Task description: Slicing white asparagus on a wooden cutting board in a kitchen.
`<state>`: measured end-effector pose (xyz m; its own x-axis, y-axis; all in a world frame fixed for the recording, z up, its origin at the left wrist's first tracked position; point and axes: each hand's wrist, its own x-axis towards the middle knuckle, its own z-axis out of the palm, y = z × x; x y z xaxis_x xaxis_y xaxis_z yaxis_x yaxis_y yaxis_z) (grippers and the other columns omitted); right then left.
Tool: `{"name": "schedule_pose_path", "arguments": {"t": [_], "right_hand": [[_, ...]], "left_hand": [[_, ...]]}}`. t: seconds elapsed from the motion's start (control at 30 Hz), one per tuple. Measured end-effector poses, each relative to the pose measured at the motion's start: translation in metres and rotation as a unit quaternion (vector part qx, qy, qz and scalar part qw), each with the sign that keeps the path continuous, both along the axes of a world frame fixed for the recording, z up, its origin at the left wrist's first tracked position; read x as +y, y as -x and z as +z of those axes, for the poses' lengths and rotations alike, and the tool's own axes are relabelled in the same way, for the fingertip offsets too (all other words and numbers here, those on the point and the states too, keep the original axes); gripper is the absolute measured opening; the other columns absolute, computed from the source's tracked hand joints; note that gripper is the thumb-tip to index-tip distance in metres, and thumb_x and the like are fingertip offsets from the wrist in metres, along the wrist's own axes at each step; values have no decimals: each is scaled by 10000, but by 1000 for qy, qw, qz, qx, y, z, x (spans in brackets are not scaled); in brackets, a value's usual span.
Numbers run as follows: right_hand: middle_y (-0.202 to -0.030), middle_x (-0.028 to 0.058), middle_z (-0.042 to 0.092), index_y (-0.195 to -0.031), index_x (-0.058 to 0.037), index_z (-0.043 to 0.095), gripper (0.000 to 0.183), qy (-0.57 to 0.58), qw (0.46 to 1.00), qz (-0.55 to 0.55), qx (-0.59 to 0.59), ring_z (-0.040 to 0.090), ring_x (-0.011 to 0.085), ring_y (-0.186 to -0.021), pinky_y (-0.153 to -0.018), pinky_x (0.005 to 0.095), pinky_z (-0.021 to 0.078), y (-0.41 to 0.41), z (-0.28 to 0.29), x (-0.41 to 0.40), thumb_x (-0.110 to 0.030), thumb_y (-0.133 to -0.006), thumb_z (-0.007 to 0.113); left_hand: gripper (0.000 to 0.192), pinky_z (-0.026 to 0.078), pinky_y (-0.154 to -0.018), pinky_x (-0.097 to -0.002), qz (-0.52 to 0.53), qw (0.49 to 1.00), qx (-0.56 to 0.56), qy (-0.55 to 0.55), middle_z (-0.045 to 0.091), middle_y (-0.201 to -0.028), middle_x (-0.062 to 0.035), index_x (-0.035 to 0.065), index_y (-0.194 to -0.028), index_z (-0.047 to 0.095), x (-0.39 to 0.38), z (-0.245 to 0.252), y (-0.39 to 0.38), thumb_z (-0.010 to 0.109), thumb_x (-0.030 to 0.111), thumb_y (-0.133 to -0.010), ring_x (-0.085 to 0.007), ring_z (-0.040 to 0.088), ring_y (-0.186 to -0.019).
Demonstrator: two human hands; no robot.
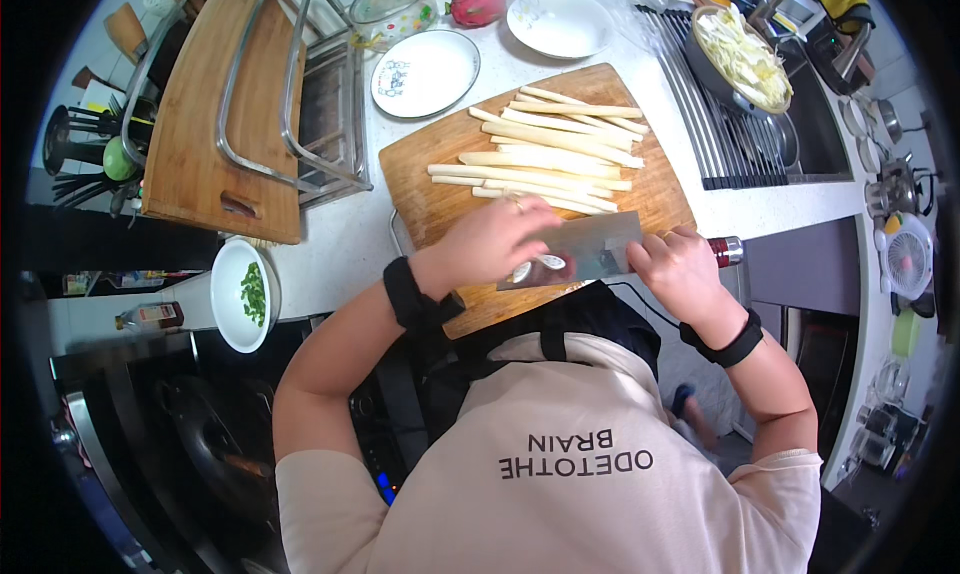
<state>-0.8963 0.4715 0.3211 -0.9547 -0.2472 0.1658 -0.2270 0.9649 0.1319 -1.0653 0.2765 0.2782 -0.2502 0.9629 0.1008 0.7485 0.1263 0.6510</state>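
Note:
In my right hand (675, 266) is the handle of a broad cleaver (600, 236), whose blade lies over the near part of a wooden cutting board (420, 142). My left hand (491, 236) is over the near left of the board, its fingers bent at the blade's left part and slightly blurred. Whether these fingers touch the blade, I cannot tell. Several long pale peeled stalks (555, 142) lie side by side across the board, just beyond the blade. Two small whitish oval shapes show on or at the blade by my left fingertips; what they are is unclear.
Beyond the board stand a white plate (425, 75) and a white bowl (559, 24), with dragon fruit (477, 3) between. A metal rack (330, 169) holds wooden boards at left. Chopped greens fill part of a bowl (225, 296). Right, shredded cabbage (739, 56) sits in a pot by the sink.

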Motion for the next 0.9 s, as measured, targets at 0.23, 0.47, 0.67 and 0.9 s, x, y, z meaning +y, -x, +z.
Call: {"name": "schedule_pose_path", "arguments": {"t": [0.23,0.47,0.67,0.9], "right_hand": [[-562,27,494,-631,-102,454,92,-5,1000,9,24,538,179,-479,-488,296,433,12,3,1,-123,-647,542],[-548,19,458,-643,-114,445,107,14,999,-29,21,518,176,-491,-495,301,425,-13,9,20,-125,-668,549],[-536,24,446,-634,-107,441,151,15,997,-81,7,500,193,-480,-484,312,411,-38,10,28,-103,-634,592],[-541,21,445,-639,-104,438,153,43,997,-64,17,504,188,-493,-485,310,410,-34,7,19,-97,-636,591]], "left_hand": [[92,408,-779,-375,-25,998,-61,-19,546,-909,-80,75,-868,541,-7,-8,-9,552,141,-805,-282,516,-897],[99,424,-771,-366,33,999,14,19,542,-926,-86,60,-861,559,-29,-34,15,573,77,-765,-283,509,-893],[231,430,-802,-358,86,981,168,-33,554,-960,-67,55,-962,583,-27,-39,12,545,66,-734,-258,516,-955],[294,439,-804,-373,139,954,260,60,575,-1012,-101,50,-1032,584,-10,-42,6,525,54,-744,-288,537,-937]]}}
